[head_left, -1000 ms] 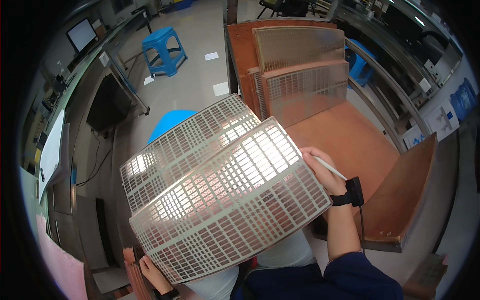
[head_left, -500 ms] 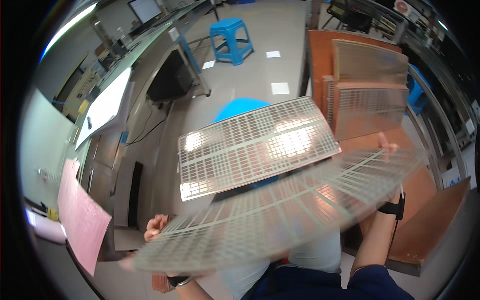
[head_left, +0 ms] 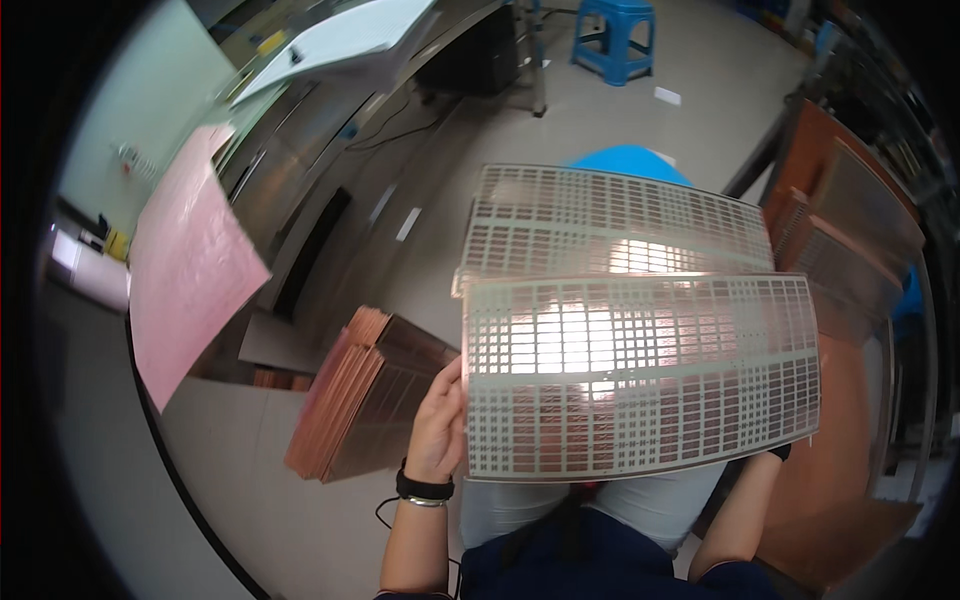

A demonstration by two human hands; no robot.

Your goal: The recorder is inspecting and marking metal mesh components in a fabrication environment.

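In front of me is a thin copper circuit board panel (head_left: 640, 380) with a pale grid pattern, its face bright with reflected light. My left hand (head_left: 438, 425) closes on its left edge, fingers partly behind it. Behind the panel's lower right corner, my right hand is hidden; just the forearm (head_left: 740, 510) and a dark wristband show. Farther off lies a second gridded circuit board panel (head_left: 560, 220). The held panel overlaps its near edge in view; whether the two touch I cannot tell.
A stack of copper panels (head_left: 345, 405) leans on the floor at left. More panels (head_left: 850, 250) stand on an orange-brown rack (head_left: 835, 400) at right. A pink sheet (head_left: 190, 280) hangs at far left. Blue stools (head_left: 615, 40) are beyond, one (head_left: 635, 163) partly covered.
My view has swung left and down, bringing the leaning stack into sight. The held panel has gone from tilted, bent and blurred to nearly level and steady. My right hand has passed out of sight.
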